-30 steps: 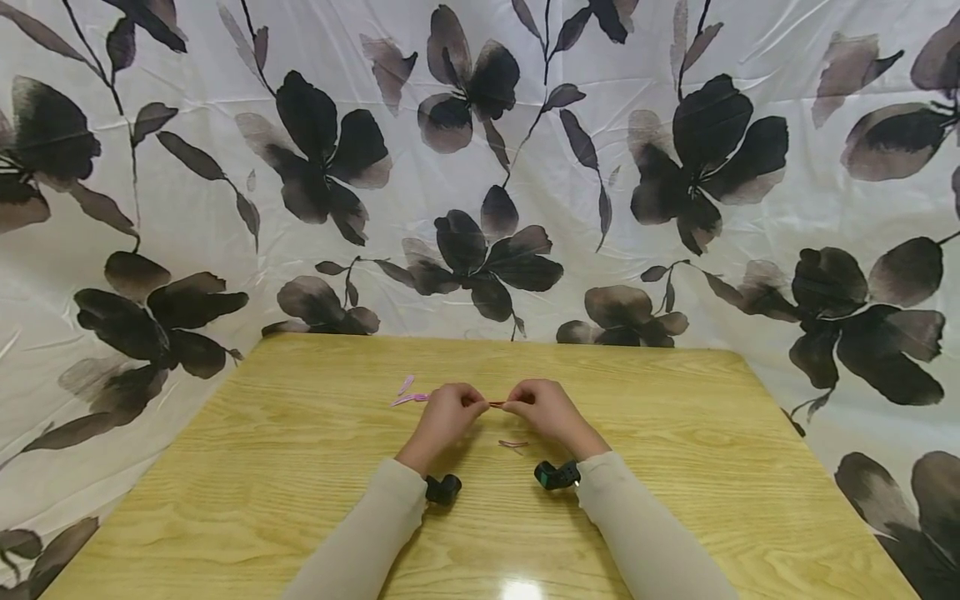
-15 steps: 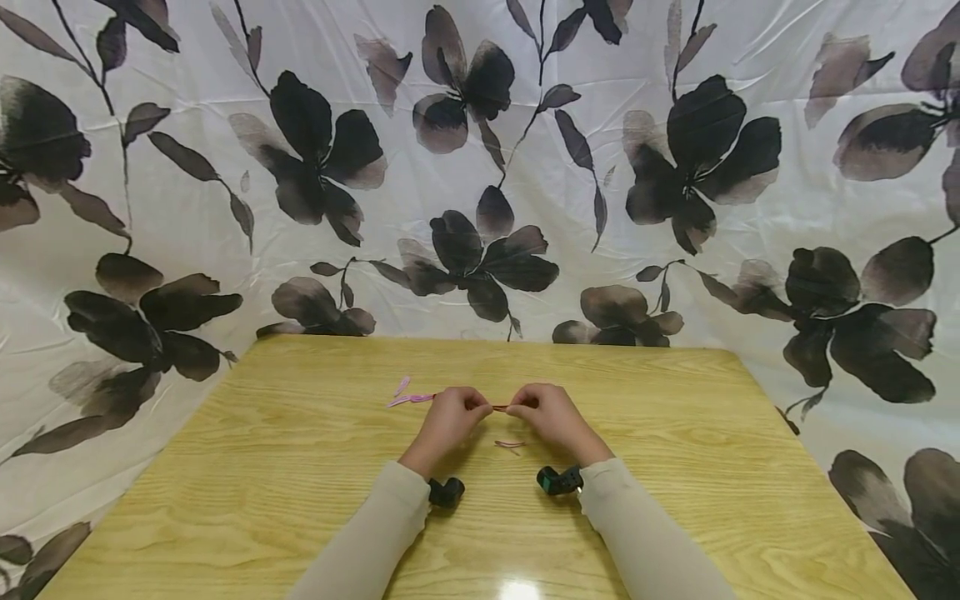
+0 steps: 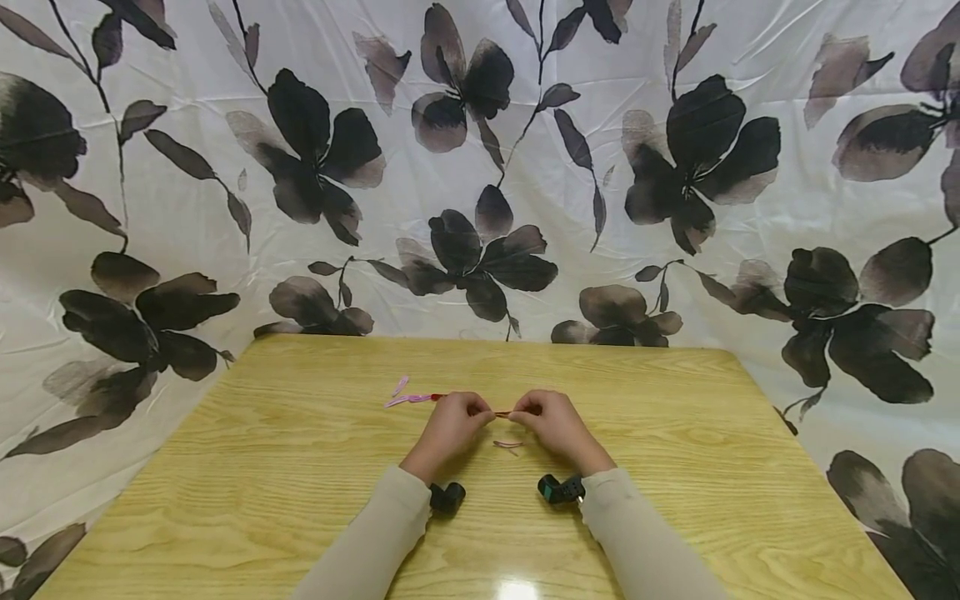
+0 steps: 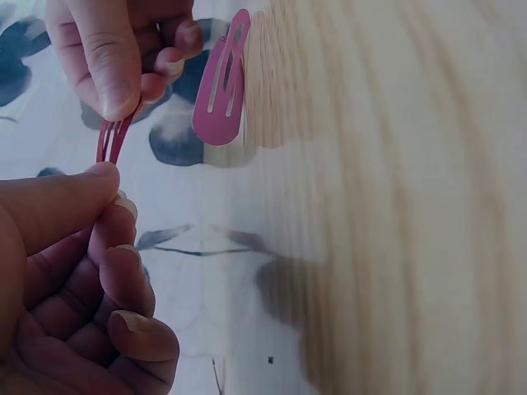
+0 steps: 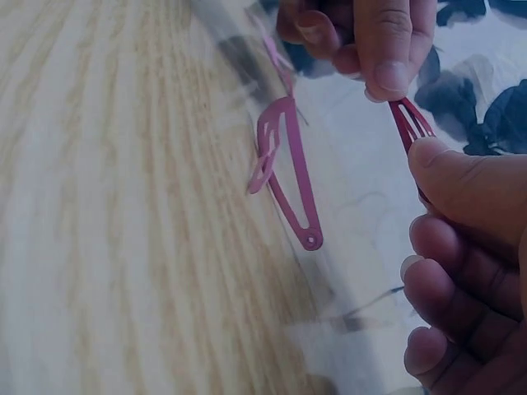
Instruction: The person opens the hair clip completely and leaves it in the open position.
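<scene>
One red clip, fingers of left hand and right hand pinching it, pink clips on table

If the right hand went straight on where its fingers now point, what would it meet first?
Most likely the left hand, which pinches the other end of the same red hair clip; exact depth is unclear.

Two hands, at least five clips

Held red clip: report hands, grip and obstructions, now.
Left hand and right hand: both pinching red clip. Nearest pink clip: on table, touching neither hand. Nothing seen in the way.
</scene>
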The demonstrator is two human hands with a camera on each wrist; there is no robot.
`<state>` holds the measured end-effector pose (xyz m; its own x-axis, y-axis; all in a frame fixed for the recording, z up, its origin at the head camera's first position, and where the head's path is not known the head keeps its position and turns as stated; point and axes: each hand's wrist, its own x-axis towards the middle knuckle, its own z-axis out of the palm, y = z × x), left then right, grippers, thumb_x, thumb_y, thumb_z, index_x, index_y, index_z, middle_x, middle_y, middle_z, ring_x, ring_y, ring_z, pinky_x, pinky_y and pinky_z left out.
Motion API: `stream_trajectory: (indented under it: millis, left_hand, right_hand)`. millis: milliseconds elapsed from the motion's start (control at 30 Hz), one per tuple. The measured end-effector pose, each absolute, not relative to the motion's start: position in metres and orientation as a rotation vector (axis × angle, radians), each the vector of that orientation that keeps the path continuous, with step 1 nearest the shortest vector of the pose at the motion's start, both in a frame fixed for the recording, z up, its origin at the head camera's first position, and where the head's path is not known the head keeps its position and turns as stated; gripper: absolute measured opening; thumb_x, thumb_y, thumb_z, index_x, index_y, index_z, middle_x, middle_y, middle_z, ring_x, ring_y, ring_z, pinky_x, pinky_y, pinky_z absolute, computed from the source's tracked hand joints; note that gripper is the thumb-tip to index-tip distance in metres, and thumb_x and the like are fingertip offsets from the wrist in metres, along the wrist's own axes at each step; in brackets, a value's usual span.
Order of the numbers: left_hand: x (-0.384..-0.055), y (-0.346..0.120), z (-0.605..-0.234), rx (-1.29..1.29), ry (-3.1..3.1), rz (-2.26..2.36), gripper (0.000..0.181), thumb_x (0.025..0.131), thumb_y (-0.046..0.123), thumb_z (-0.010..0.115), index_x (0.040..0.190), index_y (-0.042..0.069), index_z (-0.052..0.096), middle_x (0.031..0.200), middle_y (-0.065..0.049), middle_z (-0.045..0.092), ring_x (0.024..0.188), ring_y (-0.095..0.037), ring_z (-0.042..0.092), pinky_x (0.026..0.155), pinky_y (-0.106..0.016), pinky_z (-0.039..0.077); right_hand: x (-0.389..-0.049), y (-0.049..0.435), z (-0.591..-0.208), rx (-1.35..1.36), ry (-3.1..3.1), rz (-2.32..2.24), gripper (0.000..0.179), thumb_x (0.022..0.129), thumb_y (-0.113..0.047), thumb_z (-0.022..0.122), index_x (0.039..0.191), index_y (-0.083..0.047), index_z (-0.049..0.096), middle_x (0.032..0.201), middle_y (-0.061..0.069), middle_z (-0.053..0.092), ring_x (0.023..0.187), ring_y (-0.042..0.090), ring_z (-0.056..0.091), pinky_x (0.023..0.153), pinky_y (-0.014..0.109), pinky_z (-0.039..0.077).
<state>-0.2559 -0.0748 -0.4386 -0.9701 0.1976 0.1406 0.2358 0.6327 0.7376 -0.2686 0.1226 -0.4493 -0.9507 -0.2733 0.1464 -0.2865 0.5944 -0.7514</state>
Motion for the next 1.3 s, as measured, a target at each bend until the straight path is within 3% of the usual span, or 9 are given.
stream_trajectory:
  millis: [1300]
  left_hand:
    - [-0.2515,-0.0729,-0.4415,-0.411,-2.791,-1.191,0.012,0.093,0.022,0.066,0.086,0.014,0.07,0.081,0.002,0.066,0.069,-0.01,0.054,0.064,-0.028,0.046]
  right_hand:
    - [-0.2607,0.1186,-0.4515,0.417,-2.702,1.25,0.011,0.089,-0.027,0.071,0.08,-0.02,0.071,0.079,-0.007,0.067,0.071,0.01,0.056,0.067,0.03,0.047]
